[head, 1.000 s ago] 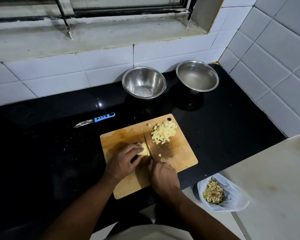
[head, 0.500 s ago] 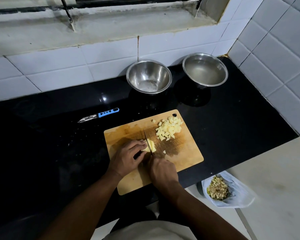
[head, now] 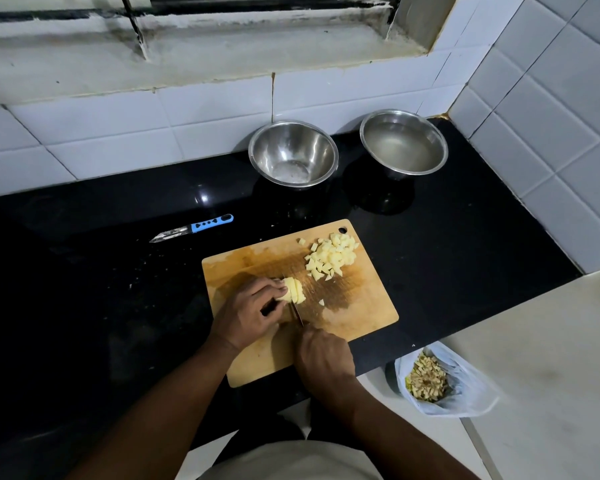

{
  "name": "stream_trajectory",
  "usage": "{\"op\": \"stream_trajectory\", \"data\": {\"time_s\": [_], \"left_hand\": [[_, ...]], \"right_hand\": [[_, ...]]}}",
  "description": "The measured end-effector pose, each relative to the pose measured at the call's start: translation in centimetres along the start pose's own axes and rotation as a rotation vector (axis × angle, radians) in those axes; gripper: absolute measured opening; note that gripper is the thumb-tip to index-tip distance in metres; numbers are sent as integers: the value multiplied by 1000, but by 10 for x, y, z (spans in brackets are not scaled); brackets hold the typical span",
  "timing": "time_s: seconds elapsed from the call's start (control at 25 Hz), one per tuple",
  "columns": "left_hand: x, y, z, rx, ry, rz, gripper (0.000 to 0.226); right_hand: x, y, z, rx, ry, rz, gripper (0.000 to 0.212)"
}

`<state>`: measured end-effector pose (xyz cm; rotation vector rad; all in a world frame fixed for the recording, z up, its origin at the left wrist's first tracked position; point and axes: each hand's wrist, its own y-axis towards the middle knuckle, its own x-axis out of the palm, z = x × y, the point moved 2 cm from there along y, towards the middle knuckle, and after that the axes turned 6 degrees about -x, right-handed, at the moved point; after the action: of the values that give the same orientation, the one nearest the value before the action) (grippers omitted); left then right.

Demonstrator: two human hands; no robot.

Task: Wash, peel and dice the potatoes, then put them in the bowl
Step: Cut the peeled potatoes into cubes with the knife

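- Left hand [head: 248,315] curls its fingers over the last potato piece [head: 294,290], pinning it mid-board on the cutting board [head: 361,306].
- Right hand [head: 324,356] grips the knife [head: 297,313]; blade sits against the piece.
- Diced potato pile [head: 331,256] lies at the board's far right corner.
- Judgement: washing and peeling done, dicing nearly finished; transfer to a bowl not yet made.
- Left bowl [head: 293,152] holds no potato; right bowl [head: 404,145] holds cloudy water.
- Peeler [head: 193,228] lies idle on the counter.
- No readable writing or brand anywhere.
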<state>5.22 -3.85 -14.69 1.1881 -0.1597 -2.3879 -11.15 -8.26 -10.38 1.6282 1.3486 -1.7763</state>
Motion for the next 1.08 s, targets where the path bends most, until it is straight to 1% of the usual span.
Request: {"op": "stream_trajectory", "data": {"time_s": [0.12,0.28,0.44,0.64,0.8,0.96,1.08], "left_hand": [[0,1,2,1,20,-14,20],[0,-2,2,-24,24,-10,21],[0,-6,1,-62,-6,7,19],[-4,-3,1,-82,-33,5,19],[-5,-5,1,-77,-39,17,18],[-5,-5,2,-72,-10,9,18],[-5,-5,2,-80,-5,2,17]], "right_hand": [[6,-10,5,59,41,4,34],[14,-34,8,-7,78,16,32],[17,-43,14,102,288,194,32],[2,-16,4,94,372,311,34],[-4,6,4,76,369,293,31],[-4,13,2,45,301,251,29],[-5,15,0,56,245,220,28]]}}
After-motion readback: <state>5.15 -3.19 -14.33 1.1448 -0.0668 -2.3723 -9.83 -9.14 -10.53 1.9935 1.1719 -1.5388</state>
